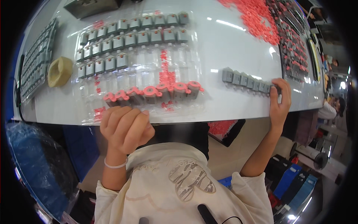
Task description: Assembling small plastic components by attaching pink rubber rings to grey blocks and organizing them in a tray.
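Note:
My left hand (126, 128) is curled into a fist at the table's front edge; whatever its fingers may hold is hidden. Just beyond it, a row of grey parts with pink-red ring caps (151, 93) lies along the near side of a clear plastic blister tray (140, 76). Rows of small grey box-shaped parts (130, 39) fill the tray's far pockets. On the right, my right hand (280, 102) has thumb and fingers closed around the right end of a line of grey blocks (244, 80), gripping the end block, which the fingers partly cover.
Loose pink-red caps (253, 18) are heaped at the far right, beside a dark tray of mixed parts (294, 52). Left of the blister tray lie a tape roll (59, 71) and another filled tray (39, 59). A metal box (91, 7) stands at the back.

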A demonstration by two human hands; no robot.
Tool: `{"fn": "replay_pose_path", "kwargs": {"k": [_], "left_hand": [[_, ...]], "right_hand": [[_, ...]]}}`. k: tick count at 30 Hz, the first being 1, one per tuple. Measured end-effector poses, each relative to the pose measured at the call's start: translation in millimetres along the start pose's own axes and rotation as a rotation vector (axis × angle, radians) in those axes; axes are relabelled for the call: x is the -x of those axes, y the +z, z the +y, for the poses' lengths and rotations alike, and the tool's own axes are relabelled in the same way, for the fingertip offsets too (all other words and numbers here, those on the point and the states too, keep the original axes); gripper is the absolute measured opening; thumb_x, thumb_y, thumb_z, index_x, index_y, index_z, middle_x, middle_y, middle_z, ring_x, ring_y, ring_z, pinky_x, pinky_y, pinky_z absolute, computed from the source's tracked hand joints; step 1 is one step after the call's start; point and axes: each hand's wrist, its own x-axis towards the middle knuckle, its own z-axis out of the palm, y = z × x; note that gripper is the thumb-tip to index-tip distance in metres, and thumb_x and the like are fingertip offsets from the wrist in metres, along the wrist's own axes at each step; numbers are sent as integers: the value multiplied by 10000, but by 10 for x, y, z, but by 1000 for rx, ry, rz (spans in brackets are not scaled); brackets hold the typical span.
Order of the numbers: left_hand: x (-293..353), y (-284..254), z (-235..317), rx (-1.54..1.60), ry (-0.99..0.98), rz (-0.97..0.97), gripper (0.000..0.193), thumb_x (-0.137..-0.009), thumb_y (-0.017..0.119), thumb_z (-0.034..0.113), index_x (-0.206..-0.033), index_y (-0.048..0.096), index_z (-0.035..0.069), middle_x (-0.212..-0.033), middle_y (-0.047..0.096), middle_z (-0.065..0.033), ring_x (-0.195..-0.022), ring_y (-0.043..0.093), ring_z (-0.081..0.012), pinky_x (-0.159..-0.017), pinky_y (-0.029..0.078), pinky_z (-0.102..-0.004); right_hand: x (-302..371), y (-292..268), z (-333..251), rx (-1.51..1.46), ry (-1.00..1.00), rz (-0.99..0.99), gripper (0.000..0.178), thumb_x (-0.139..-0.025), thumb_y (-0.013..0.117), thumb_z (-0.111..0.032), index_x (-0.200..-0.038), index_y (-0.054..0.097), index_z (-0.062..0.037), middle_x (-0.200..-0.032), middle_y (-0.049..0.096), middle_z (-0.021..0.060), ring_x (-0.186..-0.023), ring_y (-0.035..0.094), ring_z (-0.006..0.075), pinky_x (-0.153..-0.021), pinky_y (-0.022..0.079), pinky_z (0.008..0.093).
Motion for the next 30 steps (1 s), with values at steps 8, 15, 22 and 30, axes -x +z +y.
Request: {"fn": "replay_pose_path", "kwargs": {"k": [8,15,22,30], "left_hand": [[4,55,18,42,16,52,172,-681,565,42,-845,593,84,-750,585,-27,-619,553,-187,-603,454,-300],[73,54,-16,31,41,168,184,-639,557,72,-814,599,108,-716,580,-2,-623,551,-166,-617,446,-291],[68,79,-45,39,81,224,159,-643,547,106,-797,589,105,-712,579,0,-626,547,-157,-599,436,-270],[74,62,-52,48,93,244,94,-651,557,99,-742,571,84,-674,558,-6,-581,533,-158,-541,423,-243]], "right_hand": [[-105,-192,-667,191,-81,25,164,-840,539,-17,-974,632,-5,-1020,613,126,-968,560,275,-872,411,354],[-850,358,-1801,-228,-600,-375,208,-745,632,-42,-953,630,-27,-945,596,122,-865,560,305,-746,446,365],[-1057,1002,-2399,-267,-655,-475,330,-814,550,-26,-1144,547,-26,-1092,542,144,-992,529,330,-838,432,378],[-948,1218,-2715,-131,-681,-452,332,-814,567,-77,-1132,533,12,-1022,516,141,-954,507,314,-837,416,385]]}}
